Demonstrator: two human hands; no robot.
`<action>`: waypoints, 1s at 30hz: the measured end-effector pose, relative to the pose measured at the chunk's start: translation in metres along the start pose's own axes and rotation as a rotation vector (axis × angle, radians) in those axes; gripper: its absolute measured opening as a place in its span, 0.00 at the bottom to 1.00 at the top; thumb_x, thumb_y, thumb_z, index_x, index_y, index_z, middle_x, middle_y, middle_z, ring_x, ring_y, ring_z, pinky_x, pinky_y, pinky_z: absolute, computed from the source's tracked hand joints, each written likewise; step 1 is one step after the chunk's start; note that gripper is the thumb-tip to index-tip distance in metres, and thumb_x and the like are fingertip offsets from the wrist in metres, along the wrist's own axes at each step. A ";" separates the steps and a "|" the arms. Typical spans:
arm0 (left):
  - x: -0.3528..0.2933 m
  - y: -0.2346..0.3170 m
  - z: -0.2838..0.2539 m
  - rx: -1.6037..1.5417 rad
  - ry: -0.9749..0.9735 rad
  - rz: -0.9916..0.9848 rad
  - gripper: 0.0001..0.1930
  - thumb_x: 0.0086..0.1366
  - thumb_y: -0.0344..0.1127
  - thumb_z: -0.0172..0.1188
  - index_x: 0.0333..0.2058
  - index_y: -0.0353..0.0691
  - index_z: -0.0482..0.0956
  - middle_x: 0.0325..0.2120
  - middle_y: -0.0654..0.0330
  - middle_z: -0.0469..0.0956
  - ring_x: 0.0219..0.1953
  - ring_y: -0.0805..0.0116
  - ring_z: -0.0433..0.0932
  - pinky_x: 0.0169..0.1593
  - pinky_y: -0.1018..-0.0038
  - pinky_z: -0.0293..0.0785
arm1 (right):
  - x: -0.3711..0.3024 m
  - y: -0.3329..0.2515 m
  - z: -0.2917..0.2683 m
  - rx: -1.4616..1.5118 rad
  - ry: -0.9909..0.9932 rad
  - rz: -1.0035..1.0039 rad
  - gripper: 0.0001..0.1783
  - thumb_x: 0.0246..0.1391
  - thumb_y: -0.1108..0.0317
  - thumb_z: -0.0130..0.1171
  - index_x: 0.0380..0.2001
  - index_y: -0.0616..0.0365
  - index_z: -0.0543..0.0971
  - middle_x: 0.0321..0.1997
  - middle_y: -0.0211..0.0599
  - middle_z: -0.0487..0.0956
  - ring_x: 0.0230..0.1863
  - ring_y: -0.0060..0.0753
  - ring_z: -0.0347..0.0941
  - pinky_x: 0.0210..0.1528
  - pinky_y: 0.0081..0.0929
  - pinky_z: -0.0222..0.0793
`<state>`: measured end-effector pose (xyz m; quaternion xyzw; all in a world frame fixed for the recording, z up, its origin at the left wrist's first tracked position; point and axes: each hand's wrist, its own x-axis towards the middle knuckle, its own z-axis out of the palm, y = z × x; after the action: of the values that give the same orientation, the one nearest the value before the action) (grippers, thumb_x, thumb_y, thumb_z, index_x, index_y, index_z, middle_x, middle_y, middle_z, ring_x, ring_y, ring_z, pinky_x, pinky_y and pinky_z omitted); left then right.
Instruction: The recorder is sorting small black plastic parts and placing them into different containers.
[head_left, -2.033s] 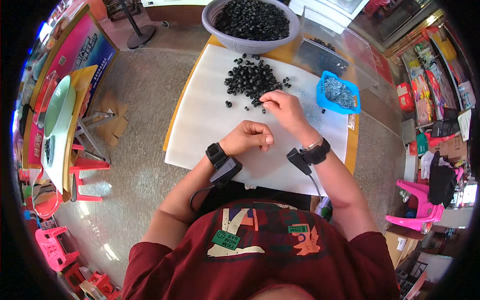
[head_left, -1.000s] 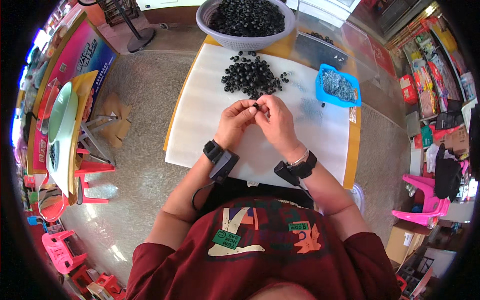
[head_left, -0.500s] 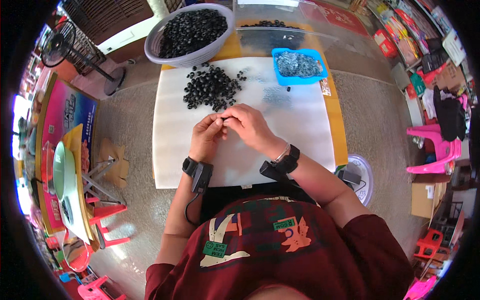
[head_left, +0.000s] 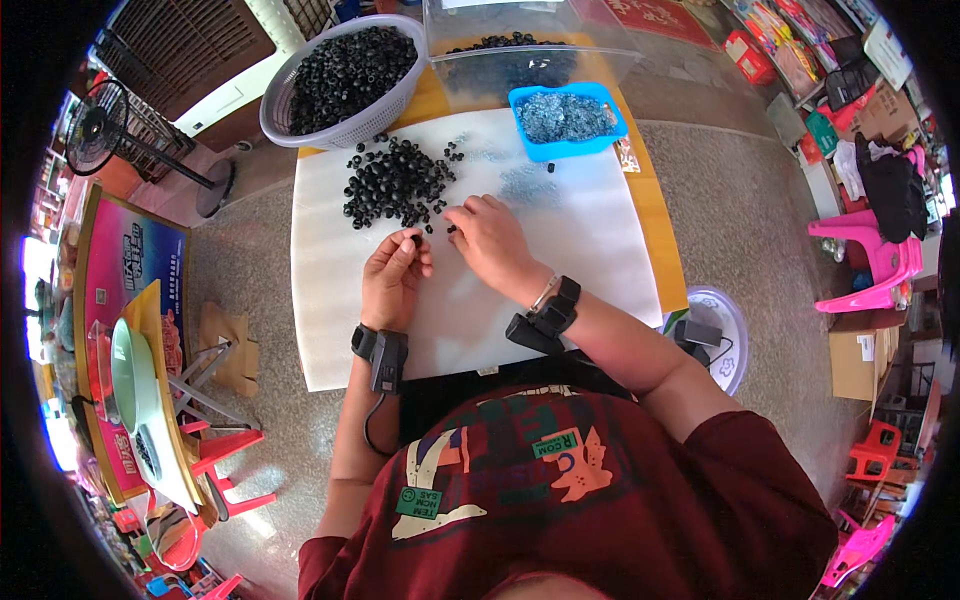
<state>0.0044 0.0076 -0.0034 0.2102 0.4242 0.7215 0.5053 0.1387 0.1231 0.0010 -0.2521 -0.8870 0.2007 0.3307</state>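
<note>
My left hand (head_left: 390,285) is pinched, with a small round black piece (head_left: 417,240) between thumb and forefinger. A short way to its right, my right hand (head_left: 495,245) has its fingers bent down close to the white sheet. At those fingertips sits another small black piece (head_left: 452,229), seemingly pinched. Just beyond my hands lies a loose pile of small black cap-like pieces (head_left: 395,185) on the white sheet (head_left: 540,310). A bright blue tray (head_left: 575,150) at the sheet's far right corner holds many small clear pieces (head_left: 565,117).
A grey plastic basket (head_left: 390,105) full of black pieces stands at the far left of the table. Beside it is a clear bin (head_left: 610,65) with more of them. One black piece (head_left: 551,168) lies near the tray. A round tub (head_left: 738,350) stands right of the table.
My hands were together over one small black piece and have now parted. The left keeps a black piece; the right has moved away from it. The whole view has shifted slightly.
</note>
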 end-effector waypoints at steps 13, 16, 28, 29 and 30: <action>-0.002 -0.001 0.000 -0.031 0.003 -0.019 0.11 0.67 0.32 0.52 0.44 0.32 0.74 0.32 0.60 0.74 0.32 0.73 0.73 0.35 0.78 0.71 | -0.042 0.074 -0.083 -0.005 0.181 0.258 0.03 0.46 0.74 0.59 0.27 0.57 0.75 0.28 0.37 0.74 0.34 0.42 0.71 0.36 0.36 0.68; 0.000 -0.003 -0.004 -0.059 -0.031 -0.003 0.10 0.67 0.31 0.53 0.44 0.32 0.75 0.33 0.59 0.76 0.32 0.73 0.75 0.35 0.78 0.72 | -0.050 0.075 -0.084 0.019 0.139 0.336 0.03 0.47 0.74 0.59 0.27 0.57 0.75 0.28 0.37 0.75 0.34 0.41 0.71 0.36 0.36 0.68; -0.004 0.001 0.000 0.040 -0.003 -0.007 0.12 0.68 0.34 0.51 0.46 0.33 0.73 0.33 0.61 0.74 0.32 0.74 0.73 0.35 0.79 0.70 | -0.044 0.081 -0.074 -0.056 0.134 0.257 0.03 0.46 0.75 0.58 0.26 0.58 0.74 0.29 0.39 0.74 0.36 0.45 0.70 0.37 0.39 0.67; -0.004 0.002 0.000 0.044 -0.006 -0.010 0.12 0.68 0.34 0.51 0.46 0.33 0.73 0.33 0.61 0.74 0.32 0.74 0.73 0.35 0.79 0.71 | -0.044 0.082 -0.073 -0.071 0.133 0.245 0.03 0.46 0.75 0.58 0.26 0.58 0.74 0.29 0.39 0.74 0.36 0.45 0.70 0.37 0.39 0.67; -0.003 0.002 0.001 0.049 -0.008 -0.012 0.12 0.68 0.34 0.51 0.46 0.33 0.73 0.33 0.61 0.74 0.32 0.74 0.73 0.35 0.79 0.71 | -0.045 0.083 -0.072 -0.076 0.141 0.236 0.03 0.47 0.75 0.58 0.26 0.57 0.74 0.29 0.39 0.74 0.36 0.46 0.70 0.38 0.39 0.67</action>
<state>0.0050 0.0044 -0.0009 0.2229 0.4407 0.7071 0.5060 0.2439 0.1768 -0.0136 -0.3805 -0.8327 0.1865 0.3563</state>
